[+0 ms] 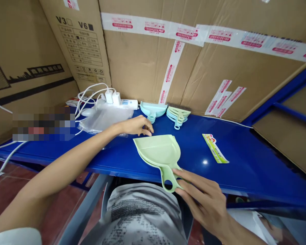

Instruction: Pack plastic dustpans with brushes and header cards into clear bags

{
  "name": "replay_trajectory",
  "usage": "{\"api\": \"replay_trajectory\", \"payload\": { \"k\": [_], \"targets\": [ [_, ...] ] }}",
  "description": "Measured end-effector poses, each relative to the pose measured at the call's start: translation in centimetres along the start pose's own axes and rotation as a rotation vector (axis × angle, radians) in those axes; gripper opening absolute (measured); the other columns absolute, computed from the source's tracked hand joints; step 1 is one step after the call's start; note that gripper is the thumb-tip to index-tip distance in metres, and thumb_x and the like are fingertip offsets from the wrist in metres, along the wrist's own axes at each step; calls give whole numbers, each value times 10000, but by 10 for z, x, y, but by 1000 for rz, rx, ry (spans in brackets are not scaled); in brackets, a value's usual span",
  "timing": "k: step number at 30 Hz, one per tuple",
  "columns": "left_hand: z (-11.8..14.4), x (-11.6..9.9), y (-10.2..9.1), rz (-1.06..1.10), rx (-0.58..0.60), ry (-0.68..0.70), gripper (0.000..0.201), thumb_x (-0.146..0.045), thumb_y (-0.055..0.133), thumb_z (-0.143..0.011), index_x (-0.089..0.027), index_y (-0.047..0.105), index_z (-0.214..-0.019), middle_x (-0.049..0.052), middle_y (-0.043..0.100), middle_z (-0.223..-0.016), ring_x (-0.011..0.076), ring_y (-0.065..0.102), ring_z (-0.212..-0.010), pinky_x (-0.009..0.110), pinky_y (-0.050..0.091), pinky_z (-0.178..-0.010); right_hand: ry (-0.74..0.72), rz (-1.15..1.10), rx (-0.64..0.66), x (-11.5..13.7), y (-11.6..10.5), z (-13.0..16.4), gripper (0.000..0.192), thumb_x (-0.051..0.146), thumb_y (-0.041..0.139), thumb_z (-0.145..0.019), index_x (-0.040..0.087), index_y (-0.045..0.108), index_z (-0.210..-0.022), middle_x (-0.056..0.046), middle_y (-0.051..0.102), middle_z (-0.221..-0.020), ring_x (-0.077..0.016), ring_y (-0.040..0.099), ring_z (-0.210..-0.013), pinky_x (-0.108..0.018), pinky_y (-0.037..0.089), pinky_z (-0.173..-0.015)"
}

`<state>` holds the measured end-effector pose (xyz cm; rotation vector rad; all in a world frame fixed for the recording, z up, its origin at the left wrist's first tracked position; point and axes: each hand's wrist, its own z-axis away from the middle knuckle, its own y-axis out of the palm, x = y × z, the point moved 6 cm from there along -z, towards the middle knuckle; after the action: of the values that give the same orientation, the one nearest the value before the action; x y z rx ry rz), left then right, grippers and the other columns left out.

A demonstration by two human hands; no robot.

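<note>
My right hand (204,195) is closed on the handle end of a small stack of light green dustpans (159,149), held at the front edge of the blue table with the wide mouths facing away from me. My left hand (139,126) hovers just beyond the dustpans' mouth, fingers loosely bent and apart, with nothing visible in it. Beyond it, against the cardboard, stands a stack of light blue dustpans (153,109). Beside that is another stack (177,115), green on top and blue below.
Clear plastic bags (108,117) lie left of my left hand, by a white power strip (129,103) with plugs and cables. A green-and-white printed card (215,148) lies on the blue table (244,160) at the right. Tall cardboard (142,64) walls the back.
</note>
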<state>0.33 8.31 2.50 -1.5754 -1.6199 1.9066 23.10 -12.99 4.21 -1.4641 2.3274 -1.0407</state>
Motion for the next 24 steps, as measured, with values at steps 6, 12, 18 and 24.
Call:
{"api": "replay_trajectory", "payload": {
  "k": [6, 12, 18, 24],
  "targets": [
    [-3, -18, 13, -231, 27, 65, 283, -434, 711, -979, -175, 804, -1048, 71, 764, -968, 174, 681, -786, 248, 466, -698, 31, 266, -110, -5, -39, 11, 254, 89, 728, -910, 264, 762, -1091, -86, 837, -1105, -291, 831, -929, -404, 725, -812],
    [2, -18, 15, -423, 130, -19, 432, -467, 752, -953, -290, 729, -1346, 59, 684, -1128, 212, 678, -919, 265, 432, -723, -75, 435, -88, -13, -34, 22, 197, 99, 775, -891, 248, 770, -1018, -62, 847, -1041, -270, 830, -827, -395, 701, -699],
    [11, 1, -3, -508, 118, -30, 276, -231, 722, -940, -223, 785, -1209, 84, 656, -1171, 237, 648, -1093, 273, 451, -872, -79, 549, 22, -16, -13, 17, 105, 133, 694, -975, 218, 753, -956, -77, 839, -1021, -228, 798, -773, -359, 615, -651],
    [11, 3, 0, -514, 113, -26, 257, -185, 674, -956, -196, 782, -1189, 105, 669, -1238, 255, 621, -1184, 304, 461, -943, 12, 396, 141, -42, -23, 13, 156, 345, 693, -1013, 226, 757, -1090, -71, 835, -1074, -246, 761, -849, -387, 629, -729]
  ]
}}
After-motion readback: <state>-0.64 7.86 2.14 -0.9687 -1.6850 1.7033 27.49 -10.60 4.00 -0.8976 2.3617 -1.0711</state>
